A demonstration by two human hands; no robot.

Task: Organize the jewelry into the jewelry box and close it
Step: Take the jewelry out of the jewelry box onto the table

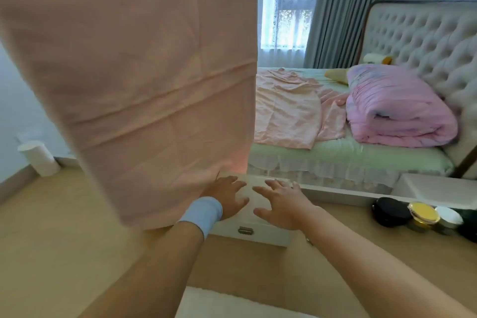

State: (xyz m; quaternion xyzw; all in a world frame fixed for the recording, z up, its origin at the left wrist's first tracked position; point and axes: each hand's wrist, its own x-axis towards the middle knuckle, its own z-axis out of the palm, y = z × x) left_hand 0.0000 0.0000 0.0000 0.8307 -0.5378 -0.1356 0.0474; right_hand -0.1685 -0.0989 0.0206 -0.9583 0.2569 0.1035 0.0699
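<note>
A white jewelry box with a small metal clasp on its front stands on the wooden surface, lid down. My left hand, with a blue wristband, lies flat on the lid's left part, fingers spread. My right hand hovers over or rests on the lid's right part, fingers apart and empty. No loose jewelry shows. A large pink cloth hangs in front and hides the box's left side.
Several round cosmetic jars stand at the right on the wooden surface. Behind is a bed with a pink quilt and a pink garment. A white cylinder stands on the floor at left.
</note>
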